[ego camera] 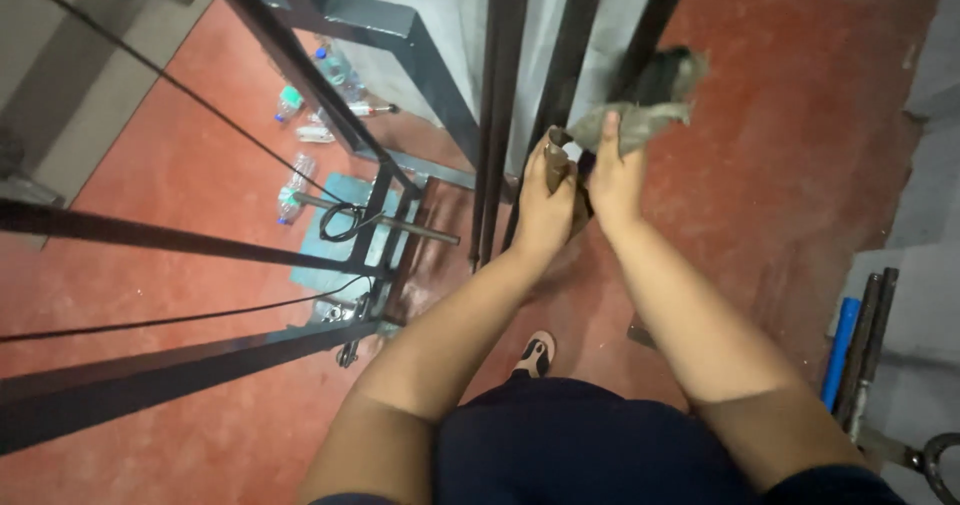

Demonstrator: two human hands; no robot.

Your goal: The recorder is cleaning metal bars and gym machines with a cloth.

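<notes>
My left hand (545,200) and my right hand (615,180) are held out in front of me, close together, over a red floor. Both grip a dirty grey-brown rag (650,100). The left hand holds a bunched end of it at the fingers. The right hand holds the wider part, which spreads up and to the right against a dark slanted metal bar (655,25). Several more dark bars (500,95) rise just left of my hands.
A dark steel frame (330,75) with long beams (150,235) crosses the left side. Plastic bottles (300,130) lie on the floor behind it. Black cable (340,220) loops on a stand. Pipes, one blue (838,350), lie at the right. My sandalled foot (537,353) is below.
</notes>
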